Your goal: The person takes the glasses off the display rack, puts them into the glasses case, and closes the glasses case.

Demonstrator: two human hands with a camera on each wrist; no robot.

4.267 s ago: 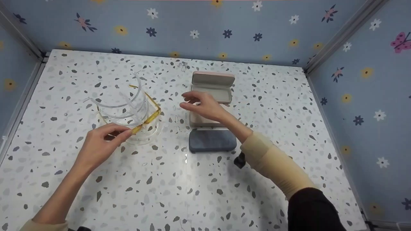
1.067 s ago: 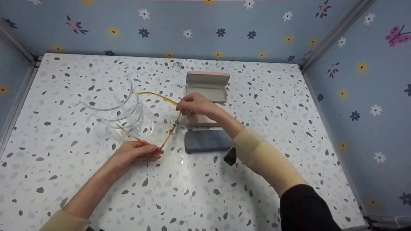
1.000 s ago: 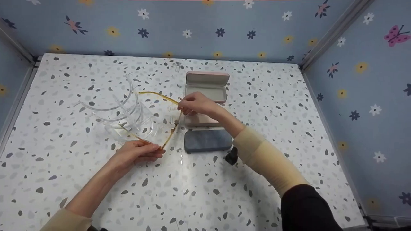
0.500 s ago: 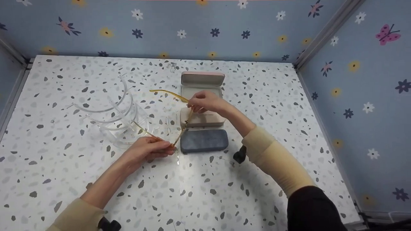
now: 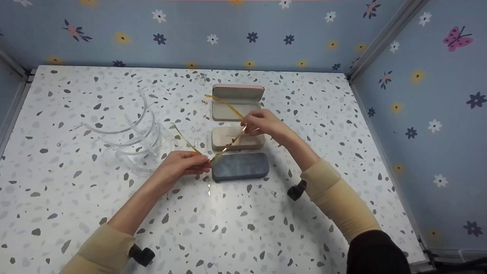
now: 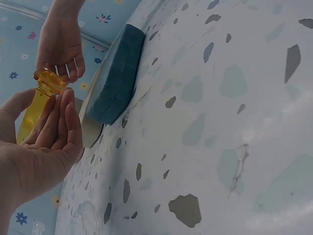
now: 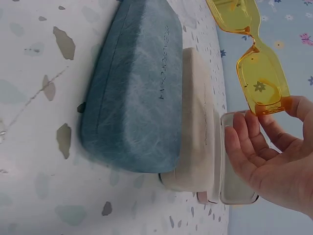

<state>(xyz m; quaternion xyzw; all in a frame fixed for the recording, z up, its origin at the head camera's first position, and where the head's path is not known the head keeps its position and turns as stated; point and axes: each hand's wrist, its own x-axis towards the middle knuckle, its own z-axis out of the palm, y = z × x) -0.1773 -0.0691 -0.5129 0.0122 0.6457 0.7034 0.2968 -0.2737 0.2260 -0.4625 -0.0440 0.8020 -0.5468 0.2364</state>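
Yellow glasses: translucent amber frame held in the air at the centre of the head view, front bar running diagonally from lower left to upper right, both temples unfolded and pointing toward the top of the frame. They hang above the closed cases, touching neither.

Left hand: fingers curled in a narrow pinch on the lower-left corner of the frame; the left wrist view shows fingertips stacked against the amber hinge.

Right hand: thumb and fingers pinch the upper-right corner; in the right wrist view the fingertips close on the end of a yellow lens.

Open case: pink-beige, lid raised, lined tray empty, at upper centre just beyond the right hand.

Closed cases: a beige case and a blue-grey case lie side by side below the open one, close enough to look touching.

Clear stand: transparent curved rack at centre left, near the left temple tip.

Surface: speckled terrazzo table, floral blue walls around.

Risks, as a judgement: with the temples spread, one tip could catch the raised lid or the clear stand; a two-corner pinch could twist the thin frame or smear the lenses; either grip slipping would drop the glasses onto the hard cases.
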